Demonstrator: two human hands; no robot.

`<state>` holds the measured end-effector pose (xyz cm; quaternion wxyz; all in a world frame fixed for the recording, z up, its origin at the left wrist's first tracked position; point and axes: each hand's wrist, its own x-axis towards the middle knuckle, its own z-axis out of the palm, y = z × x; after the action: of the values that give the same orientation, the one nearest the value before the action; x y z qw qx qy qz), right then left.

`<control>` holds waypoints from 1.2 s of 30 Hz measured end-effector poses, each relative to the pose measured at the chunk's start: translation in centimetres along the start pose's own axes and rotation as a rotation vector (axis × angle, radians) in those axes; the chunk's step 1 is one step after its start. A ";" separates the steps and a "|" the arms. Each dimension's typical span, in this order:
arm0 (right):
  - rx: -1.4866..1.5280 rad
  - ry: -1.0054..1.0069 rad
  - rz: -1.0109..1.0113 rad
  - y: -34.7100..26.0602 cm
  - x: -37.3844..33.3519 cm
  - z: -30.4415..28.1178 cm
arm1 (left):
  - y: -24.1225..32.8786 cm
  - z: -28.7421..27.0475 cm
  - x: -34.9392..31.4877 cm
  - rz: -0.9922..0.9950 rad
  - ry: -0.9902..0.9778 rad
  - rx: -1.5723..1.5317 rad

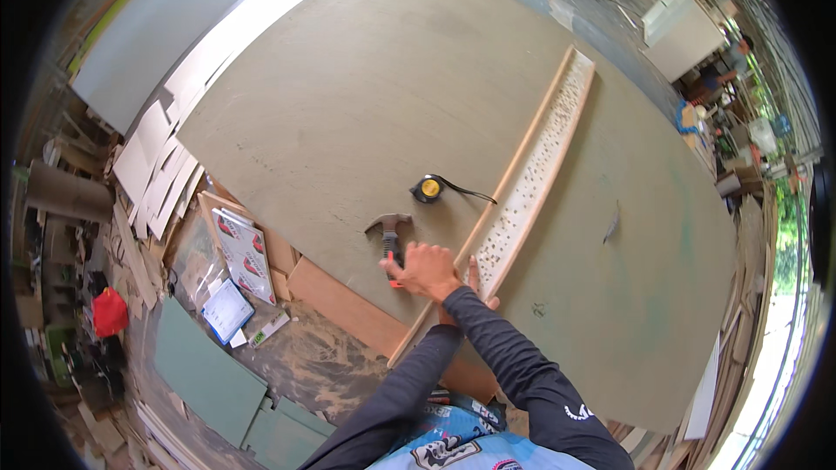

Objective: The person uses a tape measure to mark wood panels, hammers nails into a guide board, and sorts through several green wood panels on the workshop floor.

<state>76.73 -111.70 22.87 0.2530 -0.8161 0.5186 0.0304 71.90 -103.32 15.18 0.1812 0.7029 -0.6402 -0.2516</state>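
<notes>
A long, narrow wooden channel, with raised side strips and a pale inner face dotted with small dark specks, lies slantwise across a large grey-green panel. My left hand grips its near end; one finger rests inside and a fingertip shows past its right edge. The right forearm crosses above the left and hides most of that hand. My right hand is at a claw hammer lying on the panel, its thumb across the red-and-black handle. A black-and-yellow tape measure with a strap sits just beyond.
Left of the panel are a clipboard, a white printed package and stacked pale sheets. Green boards lie lower left. A white cabinet stands far right, with a person nearby. A small dark object lies on the panel's right side.
</notes>
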 end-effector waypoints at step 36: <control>0.428 1.024 0.260 12.4 -10.9 -8.9 | 2.3 -2.9 5.6 0.206 0.001 0.279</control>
<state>59.10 -110.70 29.26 0.1235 -0.5868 0.6659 -0.4439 72.09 -109.28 18.19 0.1068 0.6520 -0.7375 -0.1400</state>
